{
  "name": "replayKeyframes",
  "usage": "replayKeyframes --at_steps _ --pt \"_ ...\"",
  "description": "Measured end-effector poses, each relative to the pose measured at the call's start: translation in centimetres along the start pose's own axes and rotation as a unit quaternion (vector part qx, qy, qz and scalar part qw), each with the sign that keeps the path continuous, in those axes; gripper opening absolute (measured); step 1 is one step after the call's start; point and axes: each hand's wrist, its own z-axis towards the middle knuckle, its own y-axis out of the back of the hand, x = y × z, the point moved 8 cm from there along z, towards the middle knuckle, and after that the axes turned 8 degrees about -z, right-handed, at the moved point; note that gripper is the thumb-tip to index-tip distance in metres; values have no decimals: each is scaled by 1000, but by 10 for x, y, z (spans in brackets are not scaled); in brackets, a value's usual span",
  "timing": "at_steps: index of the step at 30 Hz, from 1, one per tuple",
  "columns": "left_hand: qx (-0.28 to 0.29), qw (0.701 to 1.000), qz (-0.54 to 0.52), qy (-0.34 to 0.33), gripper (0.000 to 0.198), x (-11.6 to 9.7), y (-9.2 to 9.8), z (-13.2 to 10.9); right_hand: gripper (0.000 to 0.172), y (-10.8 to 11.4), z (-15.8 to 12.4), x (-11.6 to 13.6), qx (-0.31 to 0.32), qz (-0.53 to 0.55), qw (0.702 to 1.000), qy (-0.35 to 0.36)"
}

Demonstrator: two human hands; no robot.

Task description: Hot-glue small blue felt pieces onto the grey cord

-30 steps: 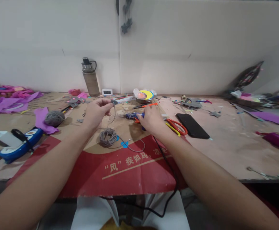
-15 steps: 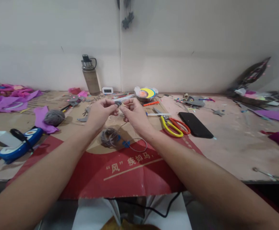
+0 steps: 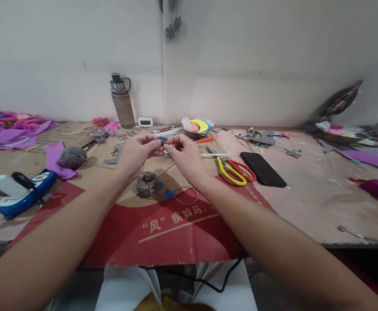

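My left hand [image 3: 136, 152] and my right hand [image 3: 183, 154] meet above the cardboard, fingers pinched together on a small grey felt piece [image 3: 161, 140]. A thin grey cord [image 3: 168, 169] hangs from the pinch down to a small coil of grey cord [image 3: 145, 184] lying on the cardboard just below my hands. A loose loop of the cord [image 3: 185, 198] lies beside a small blue scrap [image 3: 169, 193].
Yellow and orange scissors [image 3: 232, 169] and a black phone [image 3: 262, 169] lie to the right. A grey yarn ball [image 3: 72, 157], purple felt [image 3: 54, 159] and a blue device [image 3: 23, 194] sit left. A water bottle [image 3: 123, 103], small clock [image 3: 145, 122] and bowl [image 3: 197, 126] stand at the back.
My right hand has left the blue-handled tool by the scissors and come to my left hand; both now pinch the small grey piece.
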Motion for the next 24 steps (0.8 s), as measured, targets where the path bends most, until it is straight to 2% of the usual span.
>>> replayKeyframes --at_steps 5,11,19,24 --pt "-12 1000 19 -9 8 0 2 1 8 1 0 -1 -2 -19 1000 -10" --pt "7 999 38 -32 8 -2 0 1 11 3 1 1 -20 -16 1000 -18" --pt "9 997 68 -28 9 -4 -2 -3 11 7 0 1 -37 -40 998 -26" --pt "49 996 66 -32 8 -4 -6 -2 13 8 0 1 -31 -43 998 -23"
